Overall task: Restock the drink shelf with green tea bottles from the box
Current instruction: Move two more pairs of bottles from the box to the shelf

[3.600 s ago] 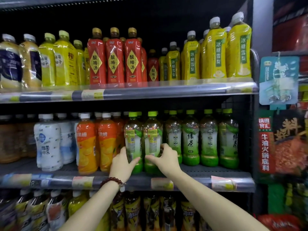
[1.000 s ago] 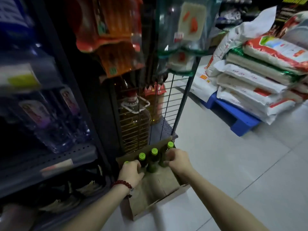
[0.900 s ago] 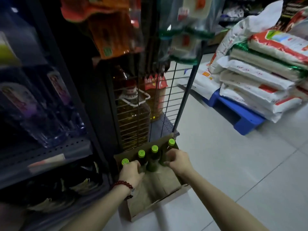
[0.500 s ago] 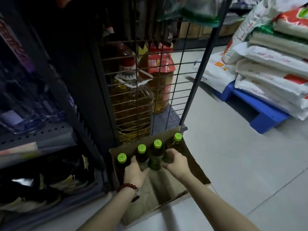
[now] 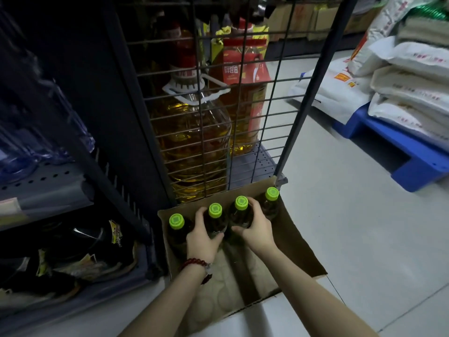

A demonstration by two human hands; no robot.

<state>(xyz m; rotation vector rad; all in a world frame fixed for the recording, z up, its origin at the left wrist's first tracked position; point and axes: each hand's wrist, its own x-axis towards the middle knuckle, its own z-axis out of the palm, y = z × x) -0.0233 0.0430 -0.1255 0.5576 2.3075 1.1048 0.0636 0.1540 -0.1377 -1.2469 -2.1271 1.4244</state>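
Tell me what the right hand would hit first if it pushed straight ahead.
The right hand already grips a dark green-capped bottle. Beyond it, probably the brown cardboard box's far wall, then the wire grid panel; depth is unclear.

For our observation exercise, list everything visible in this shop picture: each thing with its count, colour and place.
green tea bottles: four, green caps, row at box's far end
box: one, brown cardboard, on floor
oil jugs: two, amber, behind wire grid
wire grid: one, dark, shelf end
sacks: several, white, stacked right
pallet: one, blue, under sacks
bracelet: one, red beads, left wrist
left hand: grips second bottle
right hand: grips third bottle
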